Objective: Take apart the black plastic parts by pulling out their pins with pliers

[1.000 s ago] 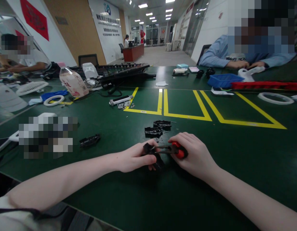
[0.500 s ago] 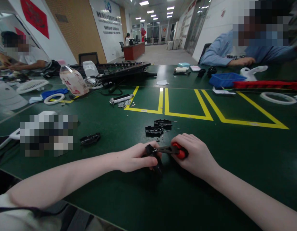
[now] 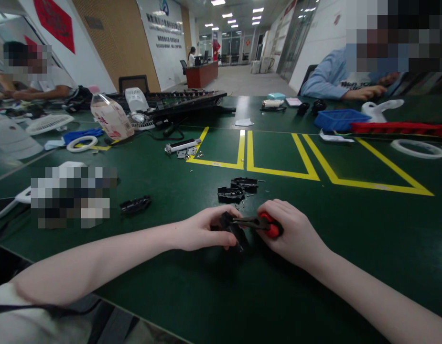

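Between the thumb and fingers of my left hand (image 3: 206, 231) is a small black plastic part (image 3: 238, 238), tilted, its lower end sticking out past the thumb. My right hand (image 3: 290, 231) is closed around red-handled needle-nose pliers (image 3: 254, 222). The plier tips point left and meet the upper end of the black part; whether they grip anything there is too small to tell. Just beyond my hands lie two similar black plastic pieces (image 3: 231, 194) with a few thin metal pins (image 3: 243, 204) beside them. Another black piece (image 3: 135, 205) rests to the left of my left hand.
Yellow tape outlines (image 3: 285, 173) mark the green table (image 3: 192, 296). Behind them lie a white metal-and-plastic part (image 3: 183, 145), a pink-capped bottle (image 3: 111, 117) and a long black panel (image 3: 192, 106). A blue basket (image 3: 340, 120) stands at right, near a seated person's sleeve (image 3: 324, 76).
The black part has turned slightly in my left hand, and the plier tips have stayed at its upper end. The whole view has shifted a little.
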`<state>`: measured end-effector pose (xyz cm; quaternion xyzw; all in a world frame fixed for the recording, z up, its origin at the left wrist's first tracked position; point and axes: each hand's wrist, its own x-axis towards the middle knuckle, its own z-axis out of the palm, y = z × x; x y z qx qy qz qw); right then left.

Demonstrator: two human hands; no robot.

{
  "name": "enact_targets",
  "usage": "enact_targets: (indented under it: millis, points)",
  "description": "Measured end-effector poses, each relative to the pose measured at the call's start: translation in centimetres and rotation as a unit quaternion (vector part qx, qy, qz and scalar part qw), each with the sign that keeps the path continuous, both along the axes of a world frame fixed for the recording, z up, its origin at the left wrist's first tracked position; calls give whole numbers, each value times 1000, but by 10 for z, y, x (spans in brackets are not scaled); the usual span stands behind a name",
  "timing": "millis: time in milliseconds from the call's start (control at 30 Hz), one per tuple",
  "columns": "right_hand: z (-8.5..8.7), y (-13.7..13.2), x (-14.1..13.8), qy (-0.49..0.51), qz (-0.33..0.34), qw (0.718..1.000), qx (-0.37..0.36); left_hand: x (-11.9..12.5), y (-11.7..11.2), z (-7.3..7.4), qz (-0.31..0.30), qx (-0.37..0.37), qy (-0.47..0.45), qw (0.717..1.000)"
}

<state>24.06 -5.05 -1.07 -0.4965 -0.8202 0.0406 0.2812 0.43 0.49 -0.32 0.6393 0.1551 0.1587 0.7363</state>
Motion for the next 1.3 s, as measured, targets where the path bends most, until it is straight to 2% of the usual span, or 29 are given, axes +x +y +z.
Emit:
enact_targets:
  millis: [167, 733, 900, 1000, 1167, 1300]
  points:
    - [-1, 0, 1, -4, -9, 1000, -3, 3, 4, -2, 41, -16, 0, 999]
    - [-2, 1, 1, -2, -13, 1000, 4, 1, 3, -5, -5, -17, -50, 999]
    - [-2, 1, 4, -5, -28, 1000, 1, 2, -9, 3, -19, 1, -2, 1000]
    - [-2, 1, 3, -6, -37, 999, 0, 2, -15, 4, 7, 43, 7, 999]
    - [2, 0, 0, -13, -51, 999, 1, 3, -23, -2, 82, 132, 18, 988]
    - [5, 0, -2, -25, -63, 998, 8, 6, -28, -2, 130, 167, 25, 977]
